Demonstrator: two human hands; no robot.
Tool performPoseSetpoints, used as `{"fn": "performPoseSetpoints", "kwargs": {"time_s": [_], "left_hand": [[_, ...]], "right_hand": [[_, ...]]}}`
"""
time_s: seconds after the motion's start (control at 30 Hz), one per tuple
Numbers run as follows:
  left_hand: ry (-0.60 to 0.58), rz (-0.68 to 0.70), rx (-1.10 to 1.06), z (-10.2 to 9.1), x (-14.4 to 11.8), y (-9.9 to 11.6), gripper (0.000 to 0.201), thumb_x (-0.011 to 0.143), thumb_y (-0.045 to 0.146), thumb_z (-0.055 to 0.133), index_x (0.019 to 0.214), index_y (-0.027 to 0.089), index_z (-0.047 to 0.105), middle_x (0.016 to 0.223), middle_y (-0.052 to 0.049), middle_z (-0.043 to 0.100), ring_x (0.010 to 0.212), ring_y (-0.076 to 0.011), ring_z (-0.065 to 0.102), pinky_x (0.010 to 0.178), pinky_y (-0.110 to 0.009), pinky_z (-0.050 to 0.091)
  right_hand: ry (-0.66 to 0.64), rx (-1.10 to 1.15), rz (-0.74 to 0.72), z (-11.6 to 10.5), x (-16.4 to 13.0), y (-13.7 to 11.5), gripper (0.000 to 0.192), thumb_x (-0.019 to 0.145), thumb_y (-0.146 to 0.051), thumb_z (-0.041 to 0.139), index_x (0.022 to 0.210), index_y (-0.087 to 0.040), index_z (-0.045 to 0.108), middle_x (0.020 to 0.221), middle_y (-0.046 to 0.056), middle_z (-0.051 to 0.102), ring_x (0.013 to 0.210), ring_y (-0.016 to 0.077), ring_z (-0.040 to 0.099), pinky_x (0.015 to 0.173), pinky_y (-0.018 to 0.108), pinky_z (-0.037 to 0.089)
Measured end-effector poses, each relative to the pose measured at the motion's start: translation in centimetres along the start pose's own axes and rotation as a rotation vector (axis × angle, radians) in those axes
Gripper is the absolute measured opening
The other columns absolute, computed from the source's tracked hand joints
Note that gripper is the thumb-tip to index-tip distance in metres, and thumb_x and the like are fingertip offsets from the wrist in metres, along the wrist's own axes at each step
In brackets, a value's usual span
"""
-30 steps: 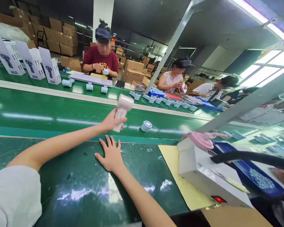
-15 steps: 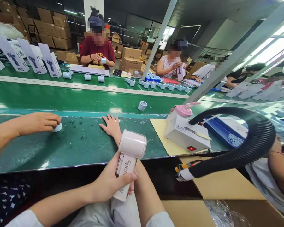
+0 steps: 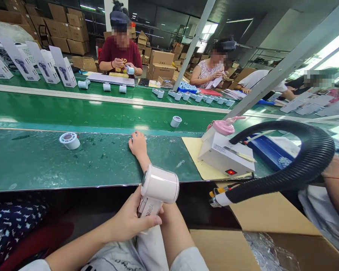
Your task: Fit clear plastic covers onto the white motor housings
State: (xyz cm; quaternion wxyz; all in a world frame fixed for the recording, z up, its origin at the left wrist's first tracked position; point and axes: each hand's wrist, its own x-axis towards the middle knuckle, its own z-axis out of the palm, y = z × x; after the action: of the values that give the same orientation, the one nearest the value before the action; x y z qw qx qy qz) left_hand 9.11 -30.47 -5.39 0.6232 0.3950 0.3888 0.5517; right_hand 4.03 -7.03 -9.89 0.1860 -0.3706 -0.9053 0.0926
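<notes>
My left hand (image 3: 132, 214) is wrapped round the handle of a white handheld fan (image 3: 161, 184), with grey lettering partly covered by my thumb. The fan's round head points up and is tilted above my lap. Beyond it, my right hand (image 3: 138, 145) rests on the green workbench (image 3: 107, 169) near its far edge, fingers curled in. What those fingers hold, if anything, is hidden. On the bench to the left lies a white and pale-blue fan head (image 3: 69, 140). Another pale fan (image 3: 176, 121) stands on the green belt beyond my right hand.
A white machine (image 3: 226, 156) with a lit red switch and a curved black hose (image 3: 299, 180) stands on the right. Below is an open carton (image 3: 271, 218) holding clear plastic pieces. Across the belt, people work beside several fans and upright boxes (image 3: 66, 71).
Another person's hand at the left has left the fan head and gone out of view. My right hand's spread fingers have curled in. The fan in my left hand has tilted and dropped slightly.
</notes>
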Motion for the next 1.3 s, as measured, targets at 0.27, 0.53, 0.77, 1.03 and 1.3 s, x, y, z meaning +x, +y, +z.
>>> {"fn": "performPoseSetpoints", "kwargs": {"time_s": [0.27,0.53,0.77,1.03,1.3], "left_hand": [[0.046,0.284,0.357,-0.6,1.0,0.6,0.039,0.080,0.042,0.080,0.111,0.020,0.073,0.105,-0.011,0.075,0.093,-0.0255,0.068,0.087,-0.038,0.055],[0.079,0.690,0.815,-2.3,2.5,-0.2,0.030,0.100,0.043,0.055,0.102,0.027,0.080,0.088,-0.008,0.080,0.087,-0.0230,0.072,0.090,-0.041,0.048],[0.196,0.986,1.237,-1.7,2.4,1.9,0.030,0.100,0.017,0.055,0.114,0.033,0.076,0.092,0.002,0.083,0.093,-0.0170,0.071,0.102,-0.037,0.036],[0.408,1.247,1.662,0.4,1.9,4.4,0.023,0.099,0.008,0.057,0.098,0.021,0.076,0.083,0.004,0.083,0.086,-0.0138,0.072,0.091,-0.033,0.038],[0.423,1.238,1.728,1.2,1.6,4.8,0.023,0.099,0.008,0.058,0.096,0.023,0.076,0.082,0.006,0.083,0.083,-0.0124,0.074,0.087,-0.032,0.039]], "right_hand": [[0.000,-0.018,-0.028,0.2,0.0,0.1,0.030,0.100,-0.014,0.043,0.120,-0.011,0.065,0.132,0.020,0.060,0.119,0.0300,0.054,0.102,0.040,0.045],[0.000,-0.018,-0.045,0.0,-0.2,0.0,0.028,0.101,-0.014,0.043,0.117,-0.011,0.066,0.127,0.019,0.062,0.115,0.0294,0.055,0.098,0.038,0.045],[0.009,-0.003,-0.061,-0.1,-0.3,0.1,0.026,0.101,-0.013,0.044,0.116,-0.010,0.065,0.124,0.019,0.063,0.116,0.0302,0.054,0.098,0.039,0.044],[0.039,0.021,-0.074,0.1,-0.3,0.3,0.023,0.100,-0.011,0.047,0.113,-0.010,0.065,0.123,0.020,0.063,0.113,0.0312,0.055,0.094,0.041,0.047],[0.064,0.026,-0.086,0.7,-0.1,0.5,0.021,0.099,-0.011,0.048,0.111,-0.012,0.065,0.119,0.018,0.064,0.110,0.0309,0.055,0.093,0.041,0.046]]}}
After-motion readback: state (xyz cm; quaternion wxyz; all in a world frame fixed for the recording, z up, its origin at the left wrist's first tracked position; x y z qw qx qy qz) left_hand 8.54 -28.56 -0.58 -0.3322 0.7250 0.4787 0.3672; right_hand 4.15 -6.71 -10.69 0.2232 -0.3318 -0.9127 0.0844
